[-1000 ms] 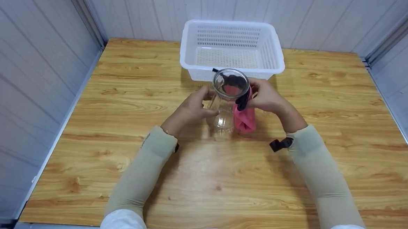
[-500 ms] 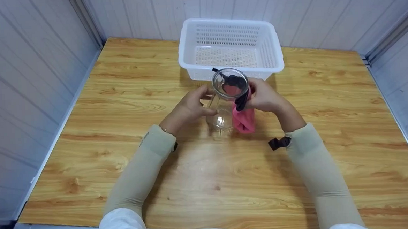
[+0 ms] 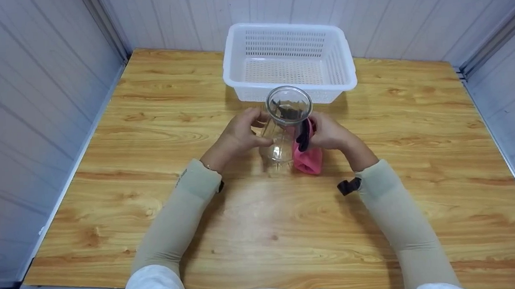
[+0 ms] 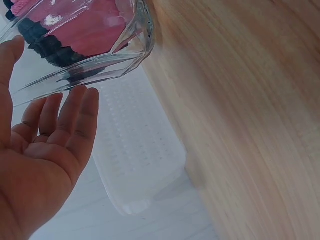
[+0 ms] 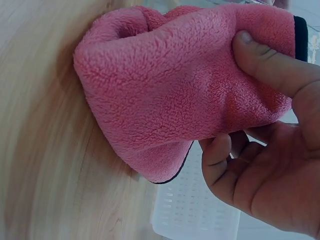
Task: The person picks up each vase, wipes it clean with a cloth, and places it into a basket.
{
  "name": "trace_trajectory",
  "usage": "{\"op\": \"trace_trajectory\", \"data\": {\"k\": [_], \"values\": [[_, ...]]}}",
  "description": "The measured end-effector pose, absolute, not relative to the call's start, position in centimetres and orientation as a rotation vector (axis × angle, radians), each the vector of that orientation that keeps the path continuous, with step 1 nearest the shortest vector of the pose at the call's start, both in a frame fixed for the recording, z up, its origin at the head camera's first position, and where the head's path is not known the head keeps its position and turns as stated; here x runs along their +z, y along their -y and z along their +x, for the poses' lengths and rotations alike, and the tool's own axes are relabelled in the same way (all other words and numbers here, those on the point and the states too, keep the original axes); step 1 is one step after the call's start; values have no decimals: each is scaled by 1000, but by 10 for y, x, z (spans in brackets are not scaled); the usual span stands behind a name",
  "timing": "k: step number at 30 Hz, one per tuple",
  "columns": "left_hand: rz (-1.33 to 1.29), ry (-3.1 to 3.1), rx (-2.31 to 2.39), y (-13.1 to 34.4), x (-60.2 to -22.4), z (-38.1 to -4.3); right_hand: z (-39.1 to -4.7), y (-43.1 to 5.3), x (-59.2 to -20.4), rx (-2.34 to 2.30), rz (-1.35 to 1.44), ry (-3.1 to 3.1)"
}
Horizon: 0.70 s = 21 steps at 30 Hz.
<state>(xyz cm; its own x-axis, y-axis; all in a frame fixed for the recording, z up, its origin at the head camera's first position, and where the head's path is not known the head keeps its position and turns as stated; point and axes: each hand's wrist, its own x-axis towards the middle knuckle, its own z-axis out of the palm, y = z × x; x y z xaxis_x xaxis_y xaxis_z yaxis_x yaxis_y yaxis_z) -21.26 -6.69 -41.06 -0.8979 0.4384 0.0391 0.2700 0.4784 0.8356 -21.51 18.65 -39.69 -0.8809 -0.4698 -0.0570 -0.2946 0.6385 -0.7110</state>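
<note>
A tall clear glass container [image 3: 279, 139] with a thick round rim stands upright on the table, its faceted base showing in the left wrist view. My left hand [image 3: 243, 133] holds its left side, thumb in front and fingers behind. On the right side, my right hand [image 3: 329, 131] pinches a folded pink towel [image 5: 165, 85] with dark edging, thumb on top and fingers underneath. The towel lies along the glass wall, and its lower end [image 3: 309, 161] hangs near the tabletop. Pink and dark folds show through the glass in the left wrist view.
A white perforated plastic basket [image 3: 347, 82] stands behind the glass, near the back wall. The wood-grain table [image 3: 253, 233] has pale panel walls [image 3: 180, 21] at its back and sides. A black strap end [image 3: 348, 186] sticks out from the right wrist.
My right hand has slid slightly down and toward me with the towel along the glass. The dark edging no longer pokes past the rim's upper left. My left hand stays nearly still.
</note>
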Motion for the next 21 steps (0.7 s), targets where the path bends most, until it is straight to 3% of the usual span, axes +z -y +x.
{"op": "trace_trajectory", "data": {"k": [21], "values": [[704, -2528, 1387, 68, -415, -213, -211, -182, -362, -1387, -615, -2632]]}}
